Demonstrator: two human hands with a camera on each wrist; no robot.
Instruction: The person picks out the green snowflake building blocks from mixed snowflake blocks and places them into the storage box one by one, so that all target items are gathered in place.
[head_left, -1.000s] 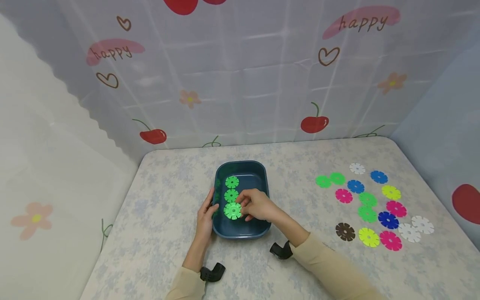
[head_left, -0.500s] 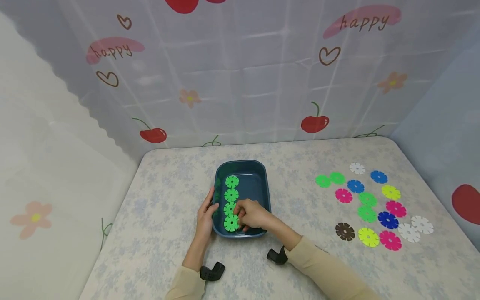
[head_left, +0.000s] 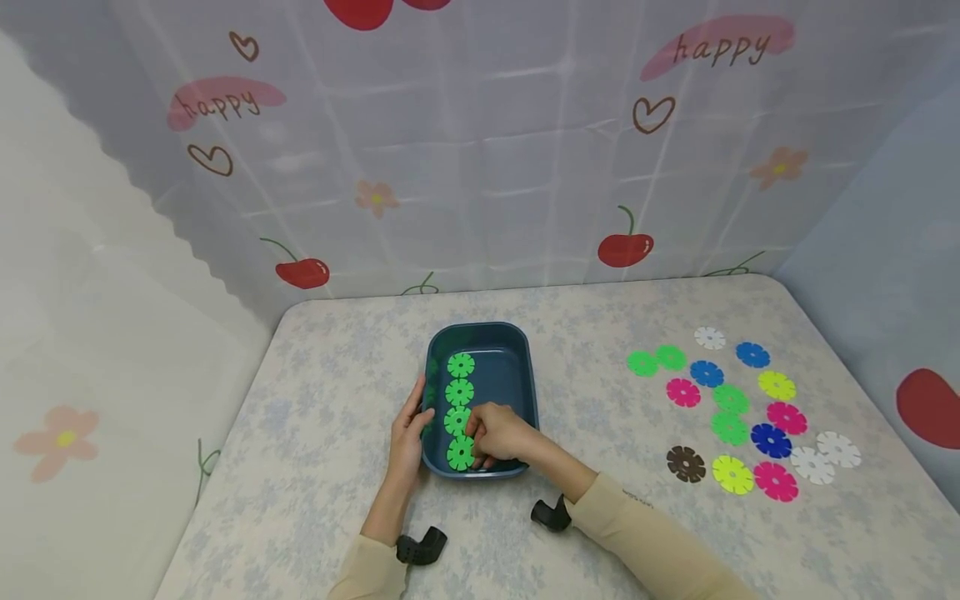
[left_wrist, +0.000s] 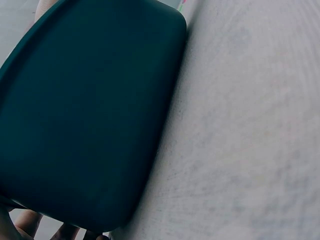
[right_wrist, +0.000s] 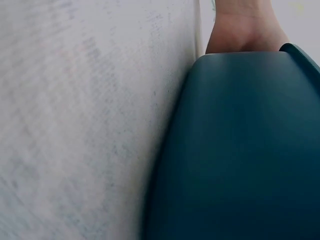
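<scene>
A dark blue-green tray (head_left: 504,375) stands on the table. My left hand (head_left: 406,446) grips its left side, with the thumb over the rim and the fingers along the outside; in the left wrist view, fingers (left_wrist: 27,225) show below the tray wall. Down the tray's left side runs a column of several green notched discs (head_left: 460,392). Inside, my right hand (head_left: 501,434) has curled fingers at the right edge of the nearest green disc (head_left: 460,453), seeming to pinch it; the fingertips are partly hidden. The right wrist view shows mostly the tray's outer wall (right_wrist: 245,145).
Loose notched discs lie on the right of the table: green (head_left: 731,428), blue (head_left: 771,441), pink (head_left: 776,482), yellow (head_left: 732,475), white (head_left: 812,465) and brown (head_left: 686,464). A printed curtain (head_left: 480,167) hangs behind the table.
My right hand has brought the held green disc toward the near end of the tray, uncovering another green disc beneath it. The left hand keeps its grip on the tray.
</scene>
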